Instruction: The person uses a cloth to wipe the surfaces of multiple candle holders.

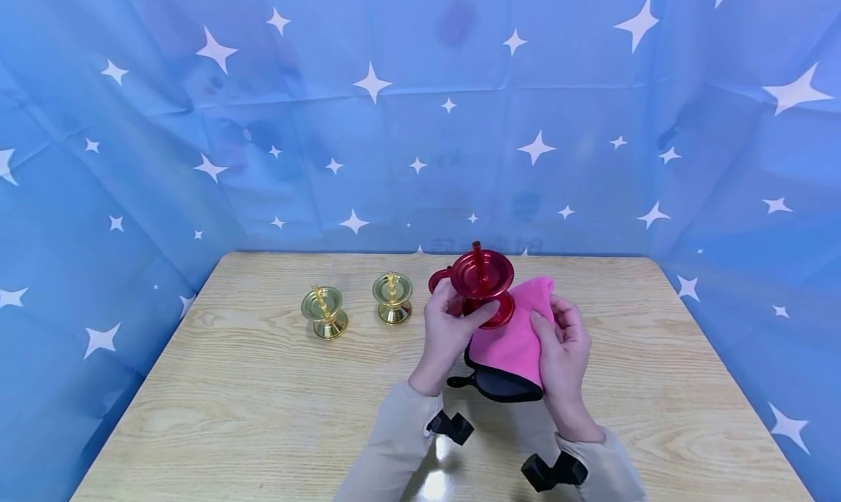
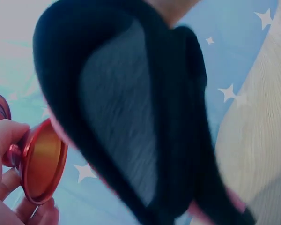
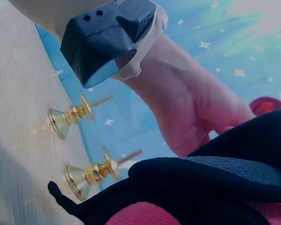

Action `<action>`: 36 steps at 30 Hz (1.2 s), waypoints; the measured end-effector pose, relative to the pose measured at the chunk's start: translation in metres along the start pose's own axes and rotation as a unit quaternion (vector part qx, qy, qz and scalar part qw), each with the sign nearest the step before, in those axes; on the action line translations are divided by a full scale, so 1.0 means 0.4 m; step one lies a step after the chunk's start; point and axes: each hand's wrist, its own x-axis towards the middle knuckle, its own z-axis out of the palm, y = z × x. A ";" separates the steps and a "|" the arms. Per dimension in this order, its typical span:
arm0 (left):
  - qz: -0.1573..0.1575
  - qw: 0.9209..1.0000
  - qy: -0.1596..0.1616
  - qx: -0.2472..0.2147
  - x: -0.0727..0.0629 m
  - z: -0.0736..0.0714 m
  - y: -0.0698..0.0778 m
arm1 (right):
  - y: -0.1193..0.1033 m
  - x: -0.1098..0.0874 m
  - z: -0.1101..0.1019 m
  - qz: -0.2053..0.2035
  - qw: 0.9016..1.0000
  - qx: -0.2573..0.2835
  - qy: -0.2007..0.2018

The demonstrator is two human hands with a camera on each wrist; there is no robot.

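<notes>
A shiny red candle holder (image 1: 482, 277) with a dish, a ring handle, a flared foot and an upright stick is raised above the table. My left hand (image 1: 448, 330) grips it between dish and foot, thumb across the front. In the left wrist view the foot's gold-coloured hollow underside (image 2: 43, 161) faces the camera. My right hand (image 1: 566, 349) pinches a pink cloth (image 1: 509, 345) with black edging and a grey reverse side. The cloth hangs beside and below the holder's foot, overlapping it in the head view. In the right wrist view it hides my right fingers.
Two brass candle holders (image 1: 330, 327) (image 1: 395, 309) stand upright on the wooden table (image 1: 263, 414), left of my hands. Behind the table hangs a blue curtain (image 1: 315, 122) with white stars. Each wrist carries a black camera mount (image 1: 555, 471).
</notes>
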 end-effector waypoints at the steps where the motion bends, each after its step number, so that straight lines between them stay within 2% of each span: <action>1: 0.006 1.000 -0.003 0.016 0.004 0.001 -0.003 | -0.003 0.002 -0.004 0.004 1.000 0.001 0.002; 5: 0.035 0.995 -0.003 0.095 0.014 0.006 -0.015 | -0.012 0.010 -0.023 -0.003 1.000 0.012 0.013; 7: 0.038 0.992 -0.004 0.119 0.018 0.010 -0.022 | -0.017 0.014 -0.033 -0.009 1.000 0.018 0.021; 12: 0.035 0.991 -0.011 0.128 0.027 0.021 -0.042 | -0.026 0.023 -0.060 -0.022 0.999 0.022 0.039; 19: 0.044 0.990 0.004 0.134 0.034 0.042 -0.090 | -0.034 0.035 -0.095 -0.024 0.997 0.033 0.068; 24: 0.045 0.989 0.000 0.144 0.036 0.061 -0.119 | -0.041 0.039 -0.117 -0.026 0.995 0.041 0.088; 30: 0.018 0.989 -0.008 0.146 0.037 0.080 -0.146 | -0.047 0.042 -0.137 -0.029 0.993 0.046 0.102; 36: -0.006 0.985 -0.016 0.169 0.027 0.088 -0.189 | -0.050 0.048 -0.147 -0.027 0.992 0.049 0.111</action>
